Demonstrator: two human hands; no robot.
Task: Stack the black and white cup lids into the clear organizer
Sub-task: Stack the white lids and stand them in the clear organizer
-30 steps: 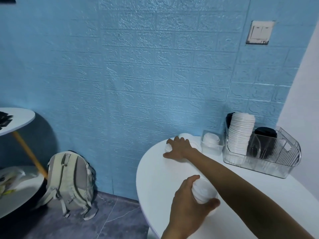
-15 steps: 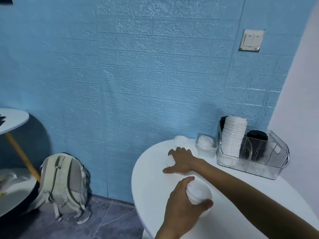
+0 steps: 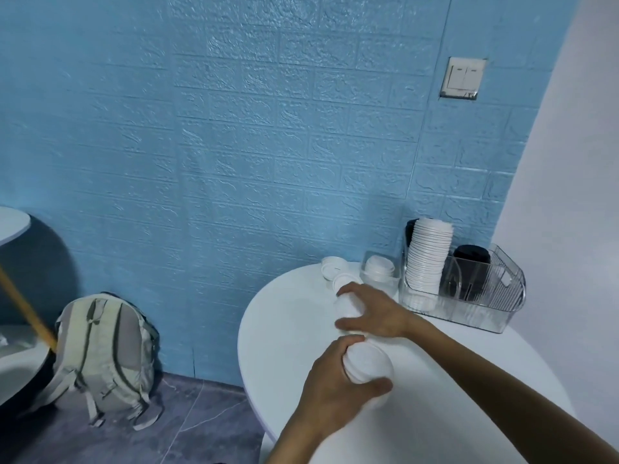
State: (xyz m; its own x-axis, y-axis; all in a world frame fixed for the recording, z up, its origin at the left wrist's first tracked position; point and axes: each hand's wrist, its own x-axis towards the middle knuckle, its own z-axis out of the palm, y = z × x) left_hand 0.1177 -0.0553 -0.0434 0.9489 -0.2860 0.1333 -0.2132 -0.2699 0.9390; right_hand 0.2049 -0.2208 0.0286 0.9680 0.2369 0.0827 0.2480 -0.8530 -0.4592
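My left hand (image 3: 330,391) grips a short stack of white lids (image 3: 368,365) just above the round white table (image 3: 291,329). Just beyond it, my right hand (image 3: 376,313) holds a single white lid (image 3: 345,304) between thumb and fingers; most of that lid is hidden by the hand. The clear organizer (image 3: 502,296) stands at the back right against the wall. In it are a tall leaning stack of white lids (image 3: 428,259), a black lid stack (image 3: 472,261) to its right, and another black stack (image 3: 410,229) partly hidden behind the white one.
A small clear box with white lids (image 3: 378,267) sits left of the organizer. Two loose white lids (image 3: 333,265) lie by the blue wall. A grey backpack (image 3: 104,356) leans on the floor left of the table. Another white table (image 3: 13,222) is at far left.
My right hand has drawn back from the far loose lids toward my left hand, carrying one white lid. The left hand's stack has stayed put; the view has shifted.
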